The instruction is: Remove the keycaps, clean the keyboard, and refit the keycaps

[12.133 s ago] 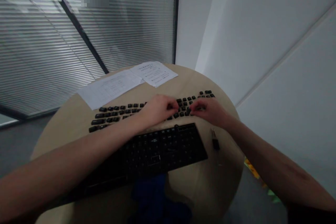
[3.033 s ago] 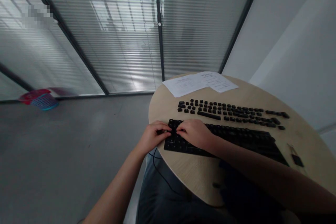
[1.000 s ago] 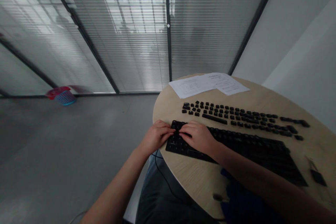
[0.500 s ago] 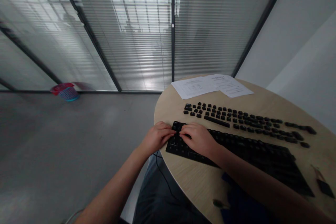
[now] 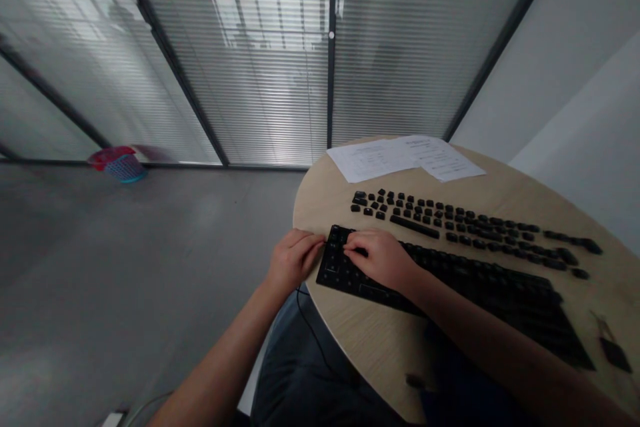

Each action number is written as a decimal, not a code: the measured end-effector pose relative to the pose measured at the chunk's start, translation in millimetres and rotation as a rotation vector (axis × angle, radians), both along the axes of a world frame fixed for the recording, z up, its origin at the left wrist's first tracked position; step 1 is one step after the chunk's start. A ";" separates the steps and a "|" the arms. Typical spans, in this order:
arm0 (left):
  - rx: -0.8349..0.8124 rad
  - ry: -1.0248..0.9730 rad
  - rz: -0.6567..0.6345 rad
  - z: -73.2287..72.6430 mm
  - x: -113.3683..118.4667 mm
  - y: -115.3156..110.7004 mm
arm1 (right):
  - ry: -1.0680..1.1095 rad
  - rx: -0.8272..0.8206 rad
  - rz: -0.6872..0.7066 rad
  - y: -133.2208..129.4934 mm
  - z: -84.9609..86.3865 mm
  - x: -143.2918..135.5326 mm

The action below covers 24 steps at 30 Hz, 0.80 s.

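Observation:
A black keyboard lies along the near side of the round wooden table, with keycaps off part of its left end. My left hand is at its left edge, fingertips pinched together; what is between them, if anything, is too small to tell. Over the keyboard's upper left part is my right hand, thumb and forefinger closed, their contents also unclear. Loose black keycaps lie in rows beyond the keyboard, among them a long bar-shaped key. My right forearm hides part of the keyboard.
Printed sheets lie at the table's far edge. A small dark object is at the far right. A cable hangs over the near edge. A red and blue basket stands on the floor by the glass wall.
My left hand has moved slightly left, away from the keys to the keyboard's edge. My right hand stays over nearly the same keys. The view has shifted slightly.

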<state>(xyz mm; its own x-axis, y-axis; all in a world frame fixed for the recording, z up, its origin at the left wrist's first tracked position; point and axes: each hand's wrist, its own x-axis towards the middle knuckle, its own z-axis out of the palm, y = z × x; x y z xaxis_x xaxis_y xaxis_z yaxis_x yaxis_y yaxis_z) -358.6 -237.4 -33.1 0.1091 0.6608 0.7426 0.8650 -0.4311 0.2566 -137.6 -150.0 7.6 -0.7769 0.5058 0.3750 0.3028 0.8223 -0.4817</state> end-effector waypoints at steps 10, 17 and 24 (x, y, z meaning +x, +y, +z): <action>-0.060 -0.177 -0.010 9.3 13.3 -2.7 | -0.042 0.062 0.054 -0.8 -0.5 1.5; -0.081 -0.210 0.004 9.0 16.4 -1.5 | -0.087 0.268 -0.040 -4.4 4.0 5.0; -0.048 -0.213 0.076 36.9 13.8 13.2 | -0.161 0.304 -0.041 -10.4 12.0 4.4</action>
